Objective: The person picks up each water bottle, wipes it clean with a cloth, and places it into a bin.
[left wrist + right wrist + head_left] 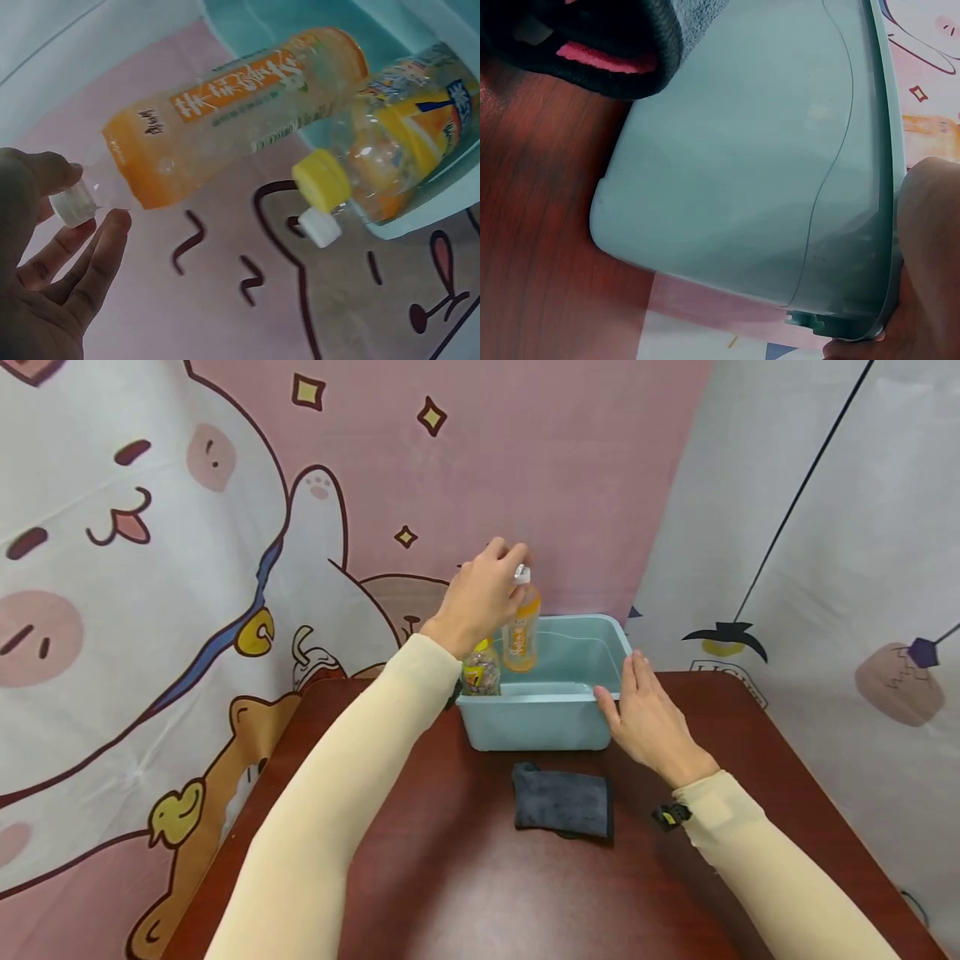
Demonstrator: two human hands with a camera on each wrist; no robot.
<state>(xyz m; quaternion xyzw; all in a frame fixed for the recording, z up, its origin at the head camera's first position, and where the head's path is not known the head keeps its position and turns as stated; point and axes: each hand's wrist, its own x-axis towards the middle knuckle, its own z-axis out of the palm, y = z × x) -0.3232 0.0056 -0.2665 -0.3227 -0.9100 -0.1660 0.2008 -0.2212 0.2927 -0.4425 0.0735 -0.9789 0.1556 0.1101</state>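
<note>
My left hand (487,593) holds a clear plastic bottle with an orange label (521,631) by its white cap, its base inside the light-blue plastic bin (536,724). In the left wrist view, thumb and fingers pinch the white cap (73,205), and the bottle tilts toward the bin. Beside it a yellow-capped bottle (480,672) stands in the bin's left end. A second white cap (320,226) shows next to the yellow one; what it belongs to is hidden. My right hand (656,718) rests on the bin's front right corner, fingers straight along the rim, thumb at the front edge.
A folded dark grey cloth (562,802) with black edging lies on the brown table (420,877) in front of the bin. Behind and beside the table hangs a printed fabric backdrop (555,468), close to the bin's back.
</note>
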